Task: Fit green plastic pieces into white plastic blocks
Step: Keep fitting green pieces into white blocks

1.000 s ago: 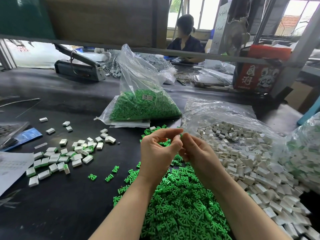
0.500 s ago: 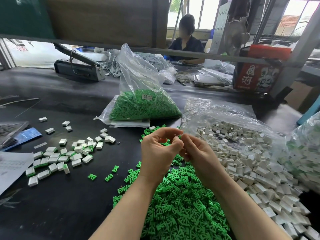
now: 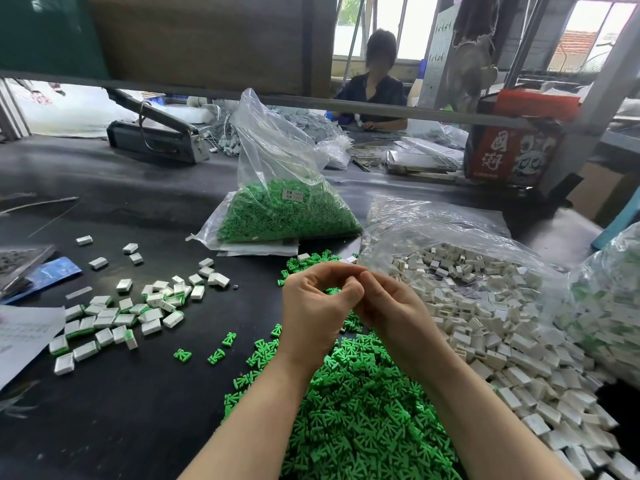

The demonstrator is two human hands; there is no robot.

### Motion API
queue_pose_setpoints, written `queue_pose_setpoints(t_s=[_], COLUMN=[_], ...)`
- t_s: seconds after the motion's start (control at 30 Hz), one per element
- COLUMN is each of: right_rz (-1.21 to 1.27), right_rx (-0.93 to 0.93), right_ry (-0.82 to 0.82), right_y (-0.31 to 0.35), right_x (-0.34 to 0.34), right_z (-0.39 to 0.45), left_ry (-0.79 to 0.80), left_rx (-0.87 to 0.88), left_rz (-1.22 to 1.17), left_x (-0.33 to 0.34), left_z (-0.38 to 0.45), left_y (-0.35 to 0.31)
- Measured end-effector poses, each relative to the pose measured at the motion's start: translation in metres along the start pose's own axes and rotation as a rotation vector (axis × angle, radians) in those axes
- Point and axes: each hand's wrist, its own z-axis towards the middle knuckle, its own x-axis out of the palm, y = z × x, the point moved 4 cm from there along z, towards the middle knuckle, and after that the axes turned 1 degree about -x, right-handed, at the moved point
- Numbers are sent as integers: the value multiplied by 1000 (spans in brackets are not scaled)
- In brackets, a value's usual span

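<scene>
Down in the head view, we see our left hand (image 3: 313,315) and right hand (image 3: 388,308) raised together above the black table (image 3: 138,427), fingertips meeting just over the near edge of the loose heap of green plastic pieces (image 3: 363,420). Both hands have their fingers curled inward toward one another, and the thumb and forefinger of the left hand arch over a small gap; whatever sits between the fingertips is hidden from us, so we cannot tell whether either hand is clamped on a piece or closed on nothing. To the right of the green heap, touching it along its edge, lies a broad spill of white plastic blocks (image 3: 502,327) pouring out of an open clear plastic bag (image 3: 450,230). On our left, well apart from the hands, we find a scattered group of finished blocks (image 3: 117,317), white with green showing at their ends, and a few single green pieces (image 3: 182,355) lie between that group and the heap. Behind the hands stands a clear bag of green pieces (image 3: 287,213) with a small label on its side. Farther back on the left rests a grey heat sealer (image 3: 156,140) with its arm raised. At the right edge another bag of assembled blocks (image 3: 609,306) bulges into view. Across the table, beyond a metal rail, a seated person (image 3: 377,88) in dark clothing works, and a red printed carton (image 3: 512,147) stands to that person's right side of the frame.
</scene>
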Motion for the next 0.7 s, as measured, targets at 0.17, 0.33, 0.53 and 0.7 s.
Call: queue_pose_setpoints(t_s=[0.17,0.33,0.53,0.7], right_rz=[234,344,413,408], right_rx=[91,176,222,195], right_ry=[31,73,97,100], right_y=[-2,-4,-6,-7], right_x=[-5,-8,-5,-6], right_z=[4,5,5,5], left_ry=[102,103,51,-3], left_rx=[17,10,-5,32], left_rz=[154,186,163,174], left_x=[-2,0,0,-1], left_z=[1,1,2,3], left_y=[0,0,3,0])
